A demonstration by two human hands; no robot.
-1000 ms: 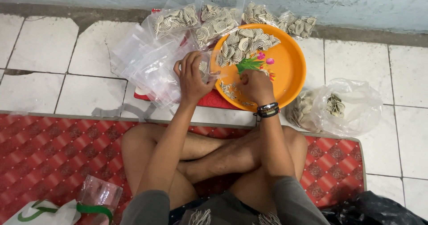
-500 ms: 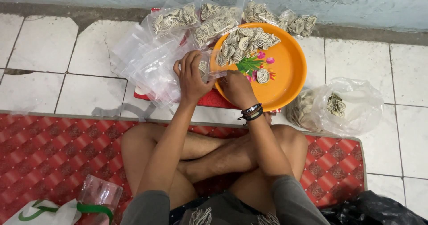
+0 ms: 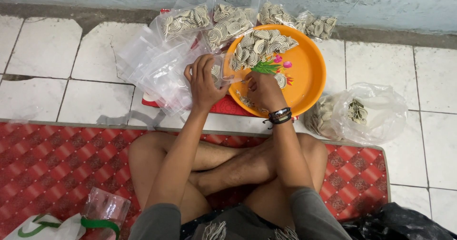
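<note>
Seen from above, a person sits cross-legged on a red patterned mat (image 3: 52, 164) laid over white floor tiles. At the far left, beside the knee, lie a white and green bag (image 3: 52, 226) and a clear packet (image 3: 105, 206). Further in, a loose heap of empty clear bags (image 3: 152, 71) spreads over the tiles. The left hand (image 3: 204, 82) has its fingers curled around a small clear bag (image 3: 220, 72), holding its mouth at the rim of an orange tray (image 3: 307, 78). The right hand (image 3: 264, 89) rests in the tray, fingertips pinched together at spiral crackers (image 3: 262, 45); whether they hold one, I cannot tell. Filled bags (image 3: 223, 23) line the wall behind. At the right sits a larger plastic bag (image 3: 362, 111) of crackers. The slippery small bag could sag or slide from the grip, spilling crackers onto the floor, and a hard pinch could snap the brittle spirals.
</note>
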